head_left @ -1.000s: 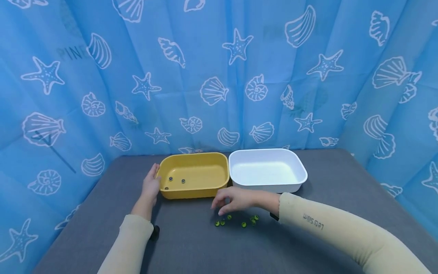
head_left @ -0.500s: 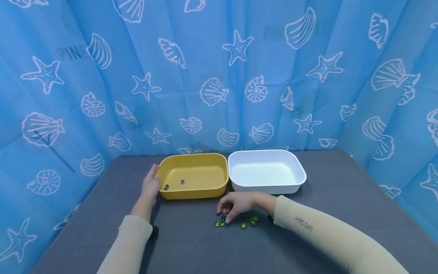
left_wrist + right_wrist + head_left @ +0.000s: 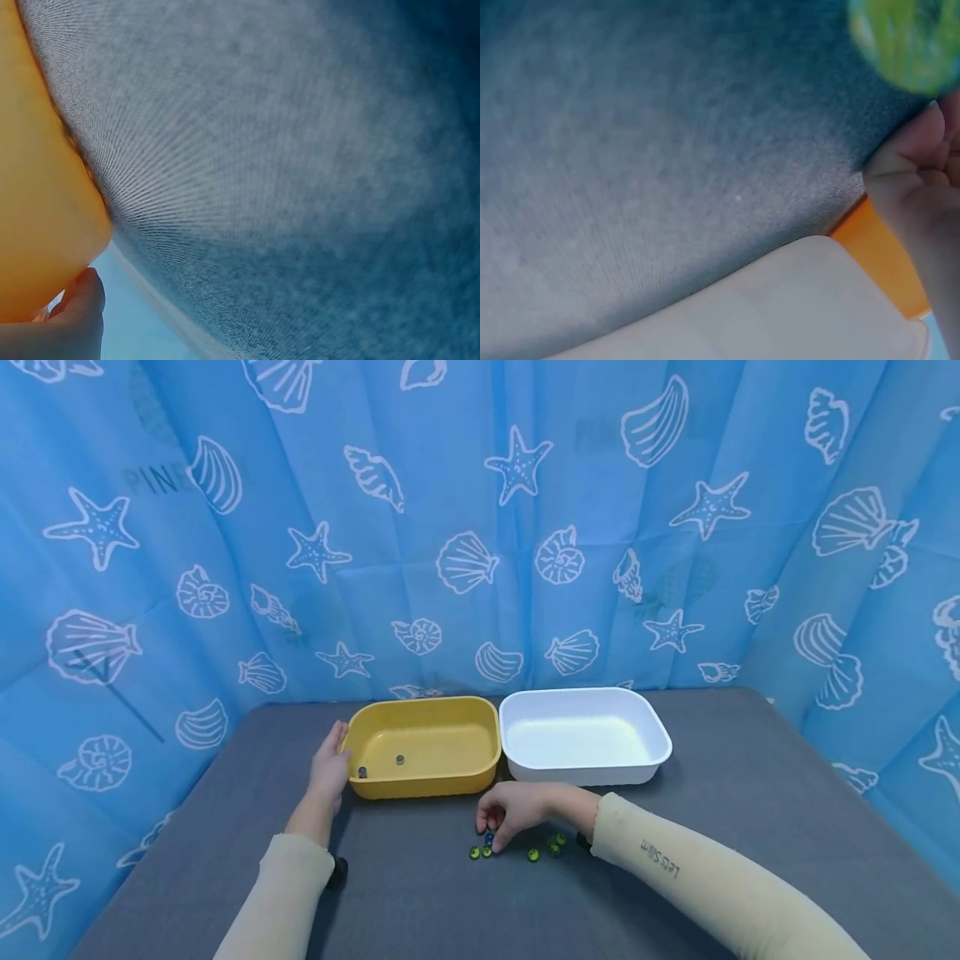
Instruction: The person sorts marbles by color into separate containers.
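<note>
My left grip (image 3: 328, 768) holds the yellow tray (image 3: 424, 787), two dark marbles (image 3: 400, 760) inside; green marbles (image 3: 533, 855) on the worktop (image 3: 405, 902) and a blue marble (image 3: 489, 838) at my right grip (image 3: 520, 804), pinch unconfirmed, appear outstanding.

the left arm (image 3: 281, 893) reaches forward to the yellow tray (image 3: 431, 787), its left hand (image 3: 328, 768) at the tray's left end – fingers extended, touching the outside. the right arm (image 3: 705, 868) stretches in toward the tray's near right corner; the right hand (image 3: 517, 806) hangs just in front, fingers bent, thumb and fingertips lowered close together – whether they pinch is unclear.
</note>
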{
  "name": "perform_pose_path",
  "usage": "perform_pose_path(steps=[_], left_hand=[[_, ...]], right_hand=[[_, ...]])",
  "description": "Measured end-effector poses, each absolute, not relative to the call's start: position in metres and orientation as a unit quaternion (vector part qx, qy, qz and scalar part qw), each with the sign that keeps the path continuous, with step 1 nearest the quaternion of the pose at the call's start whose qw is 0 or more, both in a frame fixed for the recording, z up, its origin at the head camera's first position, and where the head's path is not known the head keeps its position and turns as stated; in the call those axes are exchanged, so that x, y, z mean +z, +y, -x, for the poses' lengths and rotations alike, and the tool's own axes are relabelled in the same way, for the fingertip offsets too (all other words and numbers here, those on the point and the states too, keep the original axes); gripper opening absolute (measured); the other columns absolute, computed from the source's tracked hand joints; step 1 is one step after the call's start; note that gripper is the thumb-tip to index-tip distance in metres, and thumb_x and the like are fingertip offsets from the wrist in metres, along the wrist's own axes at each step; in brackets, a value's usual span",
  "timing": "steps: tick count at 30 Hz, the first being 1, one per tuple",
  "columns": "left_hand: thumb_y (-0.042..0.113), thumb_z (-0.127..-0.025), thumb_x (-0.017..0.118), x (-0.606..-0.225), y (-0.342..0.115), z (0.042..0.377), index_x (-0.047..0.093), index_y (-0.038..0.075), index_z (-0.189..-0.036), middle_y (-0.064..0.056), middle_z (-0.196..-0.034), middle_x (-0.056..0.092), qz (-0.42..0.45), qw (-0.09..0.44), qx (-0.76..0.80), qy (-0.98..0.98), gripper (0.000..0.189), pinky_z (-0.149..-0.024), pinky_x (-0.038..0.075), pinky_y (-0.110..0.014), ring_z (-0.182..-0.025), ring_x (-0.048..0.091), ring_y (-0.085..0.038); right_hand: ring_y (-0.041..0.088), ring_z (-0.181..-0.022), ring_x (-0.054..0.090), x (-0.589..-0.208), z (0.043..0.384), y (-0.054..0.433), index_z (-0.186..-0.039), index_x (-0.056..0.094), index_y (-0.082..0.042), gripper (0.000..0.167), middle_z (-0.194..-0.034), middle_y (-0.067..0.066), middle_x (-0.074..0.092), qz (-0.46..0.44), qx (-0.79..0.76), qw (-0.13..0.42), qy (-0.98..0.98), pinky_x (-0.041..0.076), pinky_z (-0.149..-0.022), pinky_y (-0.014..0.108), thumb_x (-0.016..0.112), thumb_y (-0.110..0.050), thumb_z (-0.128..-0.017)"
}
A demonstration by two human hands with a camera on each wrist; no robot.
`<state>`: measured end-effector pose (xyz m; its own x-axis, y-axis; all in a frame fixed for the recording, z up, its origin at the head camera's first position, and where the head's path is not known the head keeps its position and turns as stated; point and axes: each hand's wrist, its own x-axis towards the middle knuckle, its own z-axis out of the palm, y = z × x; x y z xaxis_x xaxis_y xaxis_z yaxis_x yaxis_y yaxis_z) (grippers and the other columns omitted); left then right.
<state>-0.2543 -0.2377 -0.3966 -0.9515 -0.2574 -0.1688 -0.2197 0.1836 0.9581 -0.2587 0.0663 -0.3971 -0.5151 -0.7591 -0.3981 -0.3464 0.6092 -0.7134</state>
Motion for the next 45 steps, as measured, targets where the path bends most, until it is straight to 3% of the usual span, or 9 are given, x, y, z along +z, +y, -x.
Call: perform_pose_path(steps=[20, 45], left_hand=[[0.005, -0.106, 0.024, -0.3968, -0.2380, 0.2565, 0.001, 0.016, -0.157, -0.002, -0.162, 0.008, -0.165, 0.015, -0.623, -0.764, 0.057, -0.119, 0.009, -0.042, -0.148, 0.003, -0.022], [0.005, -0.106, 0.023, -0.3960, -0.2377, 0.2566, 0.000, 0.014, -0.157, -0.004, -0.163, 0.006, -0.161, 0.011, -0.620, -0.768, 0.056, -0.118, 0.009, -0.043, -0.148, 0.003, -0.023]], right_hand=[[0.010, -0.070, 0.050, -0.3929, 0.2573, 0.0606, -0.082, 0.064, -0.012, 0.014, -0.077, -0.003, 0.056, 0.334, -0.253, 0.359, 0.834, 0.040, -0.062, 0.023, 0.074, -0.003, -0.084], [0.007, -0.069, 0.050, -0.3974, 0.2603, 0.0659, -0.085, 0.065, -0.012, 0.010, -0.078, -0.006, 0.057, 0.366, -0.269, 0.355, 0.817, 0.042, -0.061, 0.021, 0.072, -0.006, -0.086]])
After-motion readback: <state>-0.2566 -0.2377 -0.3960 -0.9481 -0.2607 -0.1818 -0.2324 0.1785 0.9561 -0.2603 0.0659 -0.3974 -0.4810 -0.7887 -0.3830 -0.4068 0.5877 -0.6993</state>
